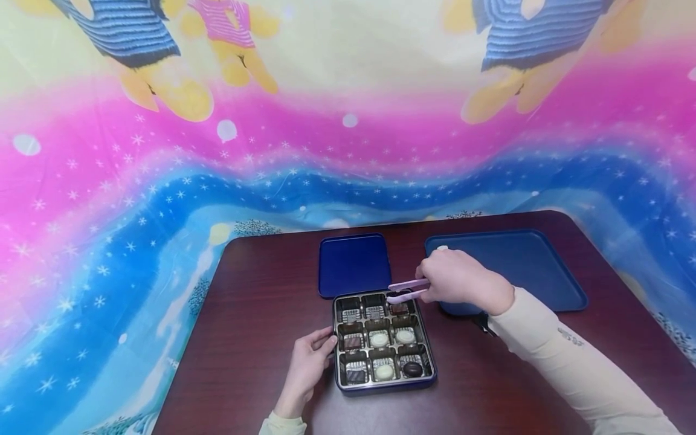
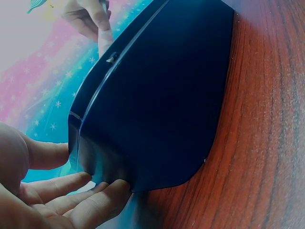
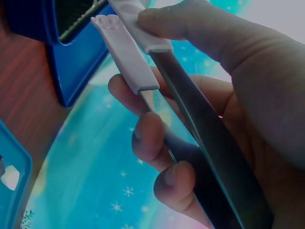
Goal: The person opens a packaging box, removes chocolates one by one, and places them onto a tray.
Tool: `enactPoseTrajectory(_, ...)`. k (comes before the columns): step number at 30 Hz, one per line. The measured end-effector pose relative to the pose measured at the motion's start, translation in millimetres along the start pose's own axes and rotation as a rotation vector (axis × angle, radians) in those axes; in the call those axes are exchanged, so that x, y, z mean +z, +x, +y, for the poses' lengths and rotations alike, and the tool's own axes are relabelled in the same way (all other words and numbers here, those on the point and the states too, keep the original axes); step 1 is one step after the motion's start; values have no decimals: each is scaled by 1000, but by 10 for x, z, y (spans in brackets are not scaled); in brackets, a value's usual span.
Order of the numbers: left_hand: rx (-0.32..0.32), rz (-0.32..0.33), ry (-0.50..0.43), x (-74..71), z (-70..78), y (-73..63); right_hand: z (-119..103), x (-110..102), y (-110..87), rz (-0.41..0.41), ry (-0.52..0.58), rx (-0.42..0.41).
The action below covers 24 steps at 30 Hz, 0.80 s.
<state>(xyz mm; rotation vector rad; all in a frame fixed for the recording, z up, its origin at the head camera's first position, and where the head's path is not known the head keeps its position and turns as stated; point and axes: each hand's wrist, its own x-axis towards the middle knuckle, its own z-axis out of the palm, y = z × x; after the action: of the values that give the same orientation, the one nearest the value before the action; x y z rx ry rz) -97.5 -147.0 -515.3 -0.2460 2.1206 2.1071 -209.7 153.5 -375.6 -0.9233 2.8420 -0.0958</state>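
A dark blue square tin (image 1: pixel 384 344) with a compartmented insert sits on the table. My left hand (image 1: pixel 309 365) holds its left side, thumb at the rim and fingers (image 2: pixel 102 205) against the outer wall. My right hand (image 1: pixel 457 281) grips tongs (image 1: pixel 408 291) with metal arms and pale pink tips (image 3: pixel 126 57). The tips stand apart above the back right compartment, where a brown chocolate (image 1: pixel 399 309) lies; nothing shows between them. White oval chocolates (image 1: pixel 379 339), brown square ones (image 1: pixel 352 342) and a dark oval one (image 1: pixel 412 369) lie in other compartments. Two back compartments show ridged bottoms.
A blue lid (image 1: pixel 354 266) lies flat behind the tin. At the back right is a larger blue tray (image 1: pixel 522 260), partly behind my right hand; a white piece (image 3: pixel 10 177) lies on it. The brown table (image 1: pixel 261 290) borders a patterned cloth backdrop (image 1: pixel 348 151).
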Motion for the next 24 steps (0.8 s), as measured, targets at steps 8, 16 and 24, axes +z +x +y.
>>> enactPoseTrajectory(8, -2, 4, 7, 0, 3, 6, -11, 87, 34, -7, -19, -21)
enactPoseTrajectory(16, -9, 10, 15, -7, -5, 17, -66, 179, 116, -37, -124, -23)
enactPoseTrajectory(24, -6, 9, 11, -5, -8, 21, -175, 237, 155, -2, -221, -51)
